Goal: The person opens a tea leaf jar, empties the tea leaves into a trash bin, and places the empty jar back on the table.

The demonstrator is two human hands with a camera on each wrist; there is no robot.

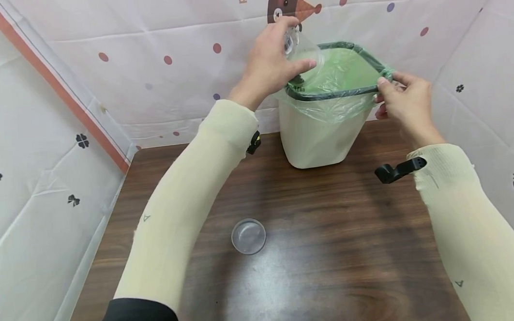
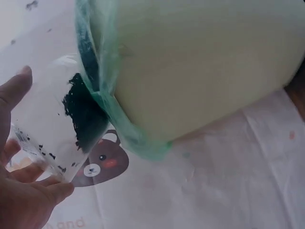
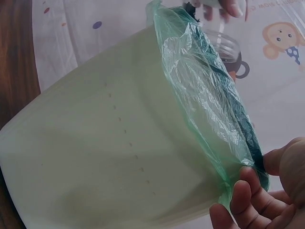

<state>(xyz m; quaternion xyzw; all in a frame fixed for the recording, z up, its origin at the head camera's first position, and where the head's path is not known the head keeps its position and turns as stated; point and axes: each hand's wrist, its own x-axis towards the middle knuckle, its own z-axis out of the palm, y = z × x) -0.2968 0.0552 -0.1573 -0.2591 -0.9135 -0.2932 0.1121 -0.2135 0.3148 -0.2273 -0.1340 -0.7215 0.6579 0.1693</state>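
Though clearest in left-wrist view, flakes [image 2: 86, 115]

Pale-yel. sleeves [image 1: 185, 198] w/ small marks [image 1: 146, 218], blk wrist clips [image 1: 399, 170]

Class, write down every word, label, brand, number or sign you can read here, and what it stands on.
"and", on the wall cloth, left wrist view; any letters before it are unclear.
"nd", sideways on that cloth, head view.
Cloth lettering, right wrist view: too blurred to read.
Small marks on the left sleeve and right sleeve: too small to read.
No readable lettering on the bin or jar.
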